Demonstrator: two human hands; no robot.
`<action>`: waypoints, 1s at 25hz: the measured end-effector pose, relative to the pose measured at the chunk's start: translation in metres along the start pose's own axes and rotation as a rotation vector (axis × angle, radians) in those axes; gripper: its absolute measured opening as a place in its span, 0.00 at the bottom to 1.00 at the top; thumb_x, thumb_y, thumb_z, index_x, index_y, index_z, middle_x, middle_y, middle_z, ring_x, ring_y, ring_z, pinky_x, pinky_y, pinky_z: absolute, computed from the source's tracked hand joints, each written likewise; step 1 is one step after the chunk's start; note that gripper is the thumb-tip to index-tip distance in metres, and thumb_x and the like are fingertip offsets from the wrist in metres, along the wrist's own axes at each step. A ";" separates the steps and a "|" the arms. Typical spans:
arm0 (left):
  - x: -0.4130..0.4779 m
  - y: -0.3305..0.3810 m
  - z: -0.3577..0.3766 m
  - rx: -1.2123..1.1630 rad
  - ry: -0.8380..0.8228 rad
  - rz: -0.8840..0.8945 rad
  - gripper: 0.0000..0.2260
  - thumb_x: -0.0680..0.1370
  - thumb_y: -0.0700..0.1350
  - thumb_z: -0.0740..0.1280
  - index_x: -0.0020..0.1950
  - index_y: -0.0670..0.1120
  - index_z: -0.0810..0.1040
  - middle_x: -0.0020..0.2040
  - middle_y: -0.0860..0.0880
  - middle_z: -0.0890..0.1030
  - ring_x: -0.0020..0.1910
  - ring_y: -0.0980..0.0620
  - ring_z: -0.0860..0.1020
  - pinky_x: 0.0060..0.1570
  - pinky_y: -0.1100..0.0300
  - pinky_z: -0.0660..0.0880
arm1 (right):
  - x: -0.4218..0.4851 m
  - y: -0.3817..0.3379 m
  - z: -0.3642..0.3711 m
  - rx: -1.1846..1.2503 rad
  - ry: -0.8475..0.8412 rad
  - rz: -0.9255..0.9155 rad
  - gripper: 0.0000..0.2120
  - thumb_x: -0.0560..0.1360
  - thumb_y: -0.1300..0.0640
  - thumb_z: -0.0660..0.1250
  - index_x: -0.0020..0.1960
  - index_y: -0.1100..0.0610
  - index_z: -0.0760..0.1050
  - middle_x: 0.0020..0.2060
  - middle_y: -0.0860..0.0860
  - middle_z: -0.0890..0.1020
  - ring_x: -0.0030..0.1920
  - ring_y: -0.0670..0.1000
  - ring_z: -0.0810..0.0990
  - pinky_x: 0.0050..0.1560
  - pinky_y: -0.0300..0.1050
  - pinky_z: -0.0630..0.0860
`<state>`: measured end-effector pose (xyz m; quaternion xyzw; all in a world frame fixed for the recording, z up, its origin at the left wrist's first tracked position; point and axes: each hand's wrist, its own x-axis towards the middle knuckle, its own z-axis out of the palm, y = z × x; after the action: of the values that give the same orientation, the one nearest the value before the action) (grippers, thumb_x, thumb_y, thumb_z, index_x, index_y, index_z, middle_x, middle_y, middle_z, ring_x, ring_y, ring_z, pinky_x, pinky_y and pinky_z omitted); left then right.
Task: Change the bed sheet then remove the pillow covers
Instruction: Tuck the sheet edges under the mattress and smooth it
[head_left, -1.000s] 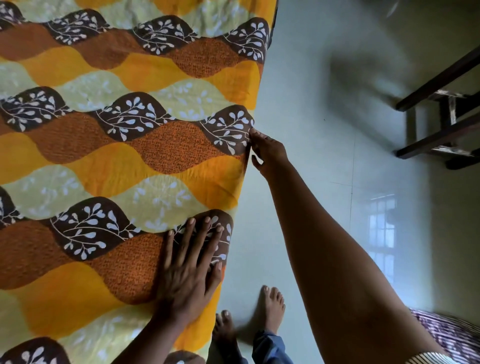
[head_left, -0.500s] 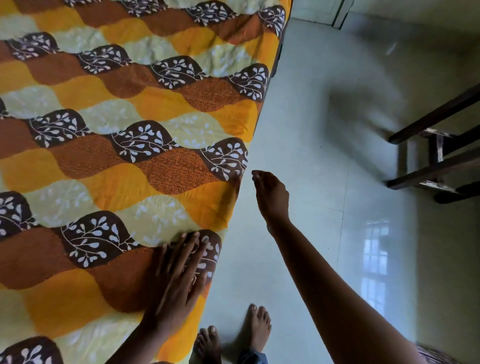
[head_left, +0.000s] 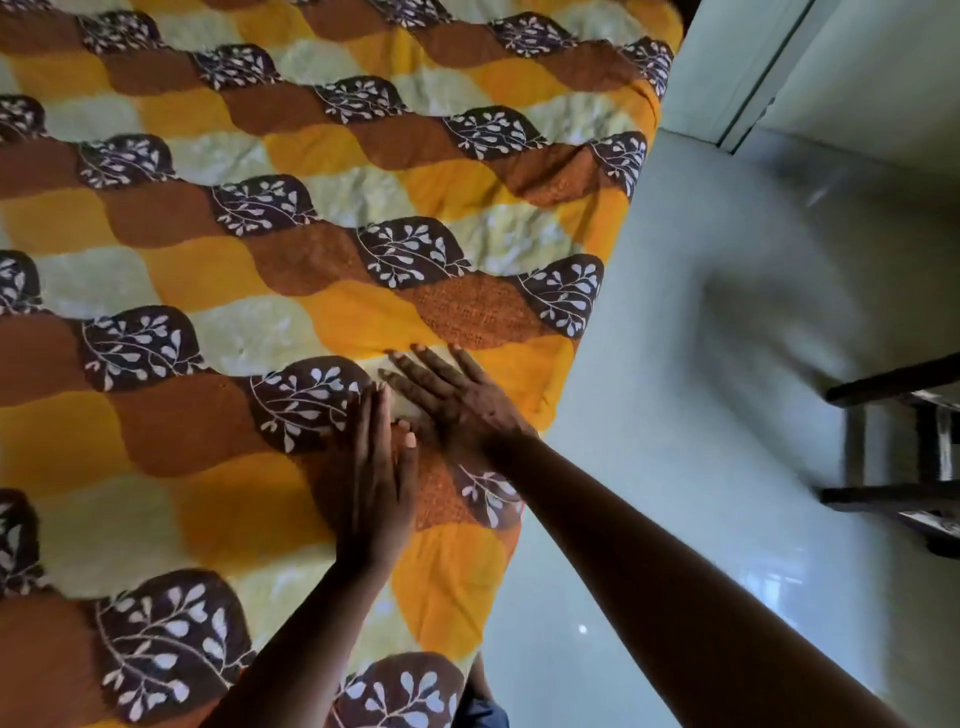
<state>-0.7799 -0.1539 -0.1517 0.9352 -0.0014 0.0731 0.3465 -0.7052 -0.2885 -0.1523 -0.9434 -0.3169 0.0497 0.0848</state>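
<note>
A bed sheet (head_left: 260, 291) printed with orange, brown and pale yellow waves and dark leaf patches covers the bed, which fills the left and middle of the head view. My left hand (head_left: 371, 467) lies flat on the sheet near the bed's right edge, fingers straight and together. My right hand (head_left: 447, 395) rests flat on the sheet just right of it, fingers spread and pointing up-left. The two hands are side by side, almost touching. No pillow is in view.
The bed's right edge (head_left: 587, 353) drops to a pale glossy tiled floor (head_left: 727, 364). A dark wooden frame (head_left: 893, 457) stands at the right. A wall and door frame (head_left: 769, 73) are at the top right. Blue trouser fabric (head_left: 483, 714) shows at the bottom.
My right hand has left the side edge of the bed and come down flat onto the sheet beside my left hand. The view has shifted further along the bed.
</note>
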 end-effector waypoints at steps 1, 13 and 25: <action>0.014 -0.002 0.008 0.012 -0.011 0.044 0.26 0.81 0.56 0.45 0.75 0.44 0.56 0.75 0.48 0.58 0.75 0.50 0.56 0.70 0.40 0.58 | 0.006 0.018 -0.003 -0.023 0.062 0.019 0.28 0.77 0.43 0.44 0.74 0.51 0.61 0.73 0.51 0.63 0.73 0.54 0.61 0.73 0.58 0.54; 0.057 0.003 0.023 0.436 -0.148 0.092 0.26 0.77 0.55 0.52 0.74 0.47 0.61 0.75 0.46 0.62 0.74 0.47 0.59 0.70 0.41 0.57 | 0.009 0.118 -0.053 0.304 0.099 0.444 0.27 0.79 0.52 0.57 0.76 0.52 0.53 0.75 0.50 0.55 0.76 0.50 0.50 0.74 0.49 0.49; 0.081 0.137 0.000 -0.034 -0.283 -0.417 0.28 0.78 0.57 0.54 0.72 0.42 0.64 0.72 0.41 0.65 0.72 0.44 0.64 0.68 0.51 0.62 | -0.056 0.141 -0.176 0.585 -0.045 0.417 0.16 0.78 0.57 0.61 0.66 0.52 0.72 0.63 0.49 0.75 0.64 0.51 0.72 0.62 0.39 0.67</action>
<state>-0.7074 -0.2535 -0.0519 0.9103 0.1419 -0.1318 0.3659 -0.6409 -0.4557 -0.0047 -0.9221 -0.0916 0.1754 0.3325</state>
